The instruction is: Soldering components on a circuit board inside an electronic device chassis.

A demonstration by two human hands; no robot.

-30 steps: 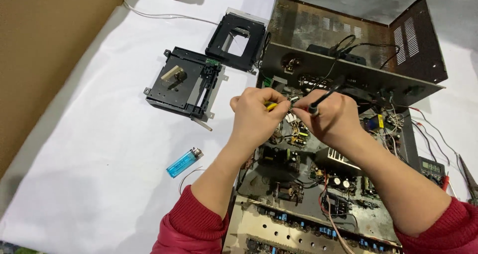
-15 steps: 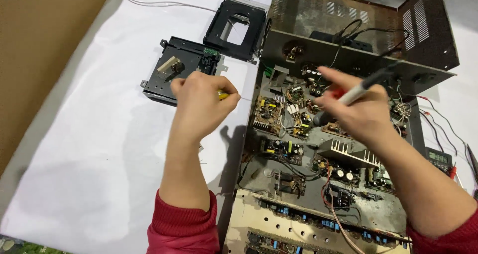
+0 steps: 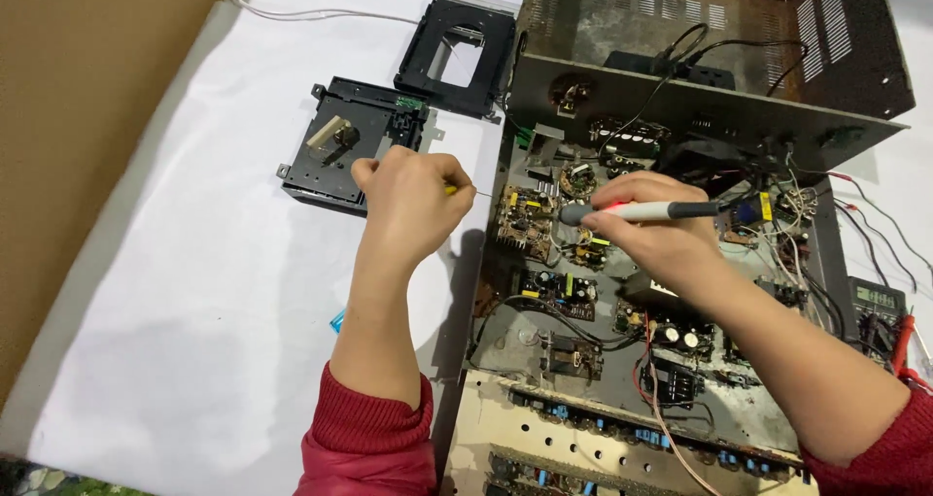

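Near the centre of the frame, the left hand (image 3: 408, 200) is curling into a closed fist just left of the open metal chassis (image 3: 680, 263), pinching a small yellow-tipped piece (image 3: 451, 190) from which a thin wire (image 3: 466, 194) is sticking out to the right; what exactly that piece is, the view is too small to tell. To the right of centre, the right hand (image 3: 653, 232) is clamping its fingers around a grey pen-shaped soldering iron (image 3: 641, 210), holding it almost level with its tip pointing left, just above the small circuit boards (image 3: 530, 219) inside the chassis. The two hands are staying well apart, with the chassis edge lying between them.

In the upper left of the frame, a black disc drive mechanism (image 3: 350, 146) is lying on the white sheet (image 3: 194, 292), and a black square frame (image 3: 457, 54) is sitting just above it. At the far right edge, a multimeter (image 3: 877, 302) is resting beside the chassis. A bit of a blue lighter (image 3: 337, 321) is peeking out just left of the left forearm.
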